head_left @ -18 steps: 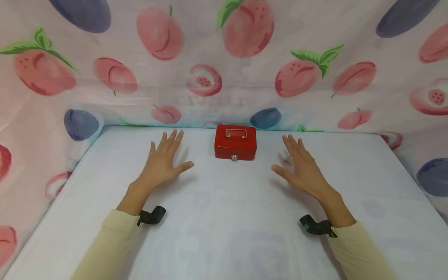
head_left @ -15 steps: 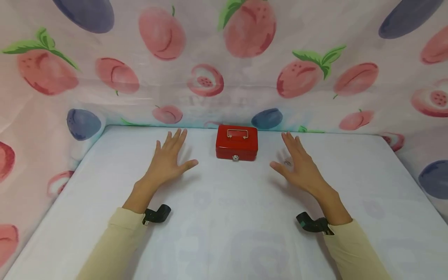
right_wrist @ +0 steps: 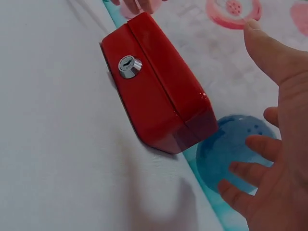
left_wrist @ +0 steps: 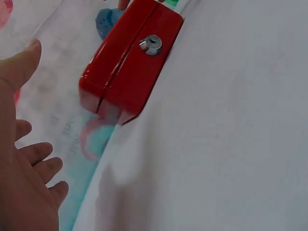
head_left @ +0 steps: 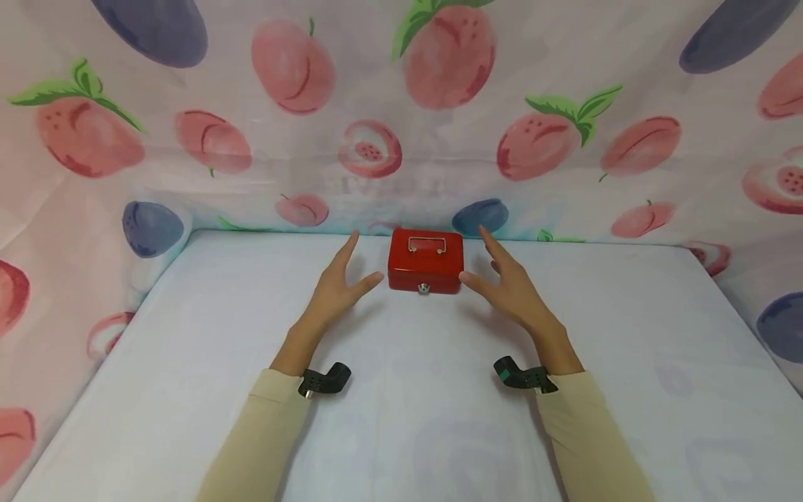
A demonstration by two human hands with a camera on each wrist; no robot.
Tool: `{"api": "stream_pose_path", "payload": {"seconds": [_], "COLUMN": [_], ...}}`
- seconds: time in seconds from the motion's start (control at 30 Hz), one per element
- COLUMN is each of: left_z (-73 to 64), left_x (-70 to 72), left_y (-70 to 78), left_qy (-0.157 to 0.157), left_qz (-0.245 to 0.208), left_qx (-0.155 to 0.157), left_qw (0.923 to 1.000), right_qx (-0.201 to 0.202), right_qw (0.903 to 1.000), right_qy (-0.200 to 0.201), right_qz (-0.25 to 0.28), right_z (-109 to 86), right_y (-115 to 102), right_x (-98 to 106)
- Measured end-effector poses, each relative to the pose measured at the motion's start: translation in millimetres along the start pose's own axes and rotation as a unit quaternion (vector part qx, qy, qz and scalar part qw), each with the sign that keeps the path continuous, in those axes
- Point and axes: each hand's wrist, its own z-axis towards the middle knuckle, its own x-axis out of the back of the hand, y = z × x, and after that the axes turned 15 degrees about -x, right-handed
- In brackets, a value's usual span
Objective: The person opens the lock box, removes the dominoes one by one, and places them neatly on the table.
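Observation:
A red metal cash box (head_left: 426,261) with a wire handle on its lid and a silver key lock (right_wrist: 129,66) on its front sits near the back edge of the table. Its lid is closed. My left hand (head_left: 334,289) is just left of the box, thumb and fingers spread, holding nothing. On the other side my right hand (head_left: 511,289) has its fingers extended too, with the thumb tip overlapping the box's right front corner in the head view. Each wrist view shows a gap between that hand and the box.
The box stands on a white-covered table (head_left: 401,390). Behind it and at the sides hangs a pale curtain (head_left: 439,153) printed with peaches and plums. A black wrist camera (head_left: 326,378) is strapped on the left wrist, another (head_left: 523,374) on the right.
Both hands have moved inward toward the box, the left one rightward and the right one leftward. The box stays in its place on the table.

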Motion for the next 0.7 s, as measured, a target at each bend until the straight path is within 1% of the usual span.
{"api": "stream_pose_path", "payload": {"seconds": [0.07, 0.13, 0.2, 0.3, 0.4, 0.47, 0.57, 0.7], "left_z": [0.7, 1.5, 2.3, 3.4, 5.0, 5.9, 6.2, 6.3], "left_x": [-7.2, -13.9, -19.9, -27.4, -34.4, -37.6, -39.4, -38.9], "left_y": [-1.0, -2.4, -3.4, -2.9, -4.2, -5.6, -7.8, -7.5], "left_qy": [0.006, 0.010, 0.014, 0.026, 0.039, 0.048, 0.065, 0.078], "left_qz": [-0.019, -0.026, -0.031, -0.039, -0.051, -0.056, -0.070, -0.090], "left_qx": [0.010, 0.013, 0.014, 0.006, -0.011, -0.025, -0.038, -0.041], "left_qw": [0.9998, 0.9995, 0.9993, 0.9989, 0.9979, 0.9969, 0.9947, 0.9920], "right_qx": [-0.006, -0.007, 0.002, 0.013, 0.022, 0.027, 0.041, 0.051], "right_qw": [0.9997, 0.9989, 0.9979, 0.9962, 0.9954, 0.9949, 0.9933, 0.9920], "right_qy": [-0.006, -0.010, -0.010, -0.011, -0.014, -0.014, -0.011, 0.003], "right_qz": [0.024, 0.045, 0.064, 0.086, 0.092, 0.096, 0.108, 0.116], "right_z": [4.0, 6.9, 6.5, -1.8, -9.6, -10.0, -8.3, -4.5], "right_y": [2.1, 4.0, 2.8, -4.4, -10.0, -9.8, -11.0, -10.9], "right_x": [-3.5, -6.4, -7.3, -9.0, -14.0, -19.8, -26.0, -30.4]}}
